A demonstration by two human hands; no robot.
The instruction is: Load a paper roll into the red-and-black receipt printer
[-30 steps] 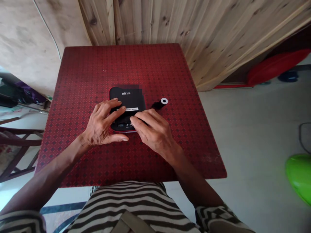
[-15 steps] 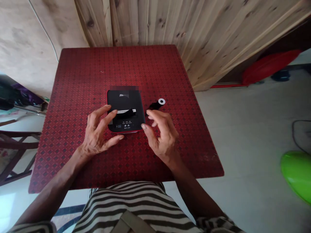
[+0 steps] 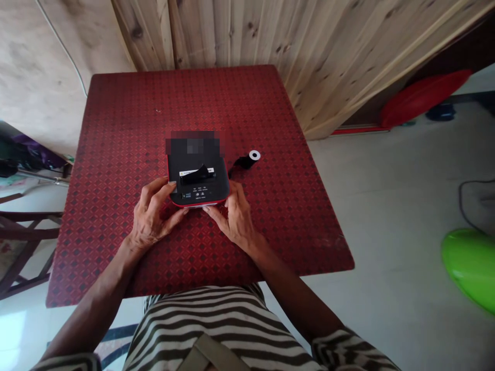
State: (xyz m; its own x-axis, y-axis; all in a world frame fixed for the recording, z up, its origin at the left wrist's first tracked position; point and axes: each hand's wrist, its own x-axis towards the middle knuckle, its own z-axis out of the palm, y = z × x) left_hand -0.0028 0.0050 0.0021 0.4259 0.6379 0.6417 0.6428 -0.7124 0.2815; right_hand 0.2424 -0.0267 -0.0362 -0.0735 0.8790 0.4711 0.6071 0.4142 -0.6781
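A flat black box (image 3: 197,159) with red edges lies on the table, printed with small white icons and a white label strip. A loose black strip (image 3: 195,176) lies bent across its top and partly covers the label. My left hand (image 3: 154,211) holds the near left corner, its fingers at the left side and the thumb at the near edge. At the near right corner, my right hand (image 3: 235,214) is closed around the side, thumb against the near edge. A small roll (image 3: 254,155) with a white ring-shaped end and a black tail lies just right of the box.
The square table (image 3: 127,113) has a red patterned cover and stands by a wood-plank wall (image 3: 232,31). A wooden chair (image 3: 29,234) is at the left. A green rounded object (image 3: 469,265) and a red one (image 3: 423,98) are on the right.
My right hand has moved left and closed on the box's near right corner. My left hand's fingers have come off the top and closed on the left corner.
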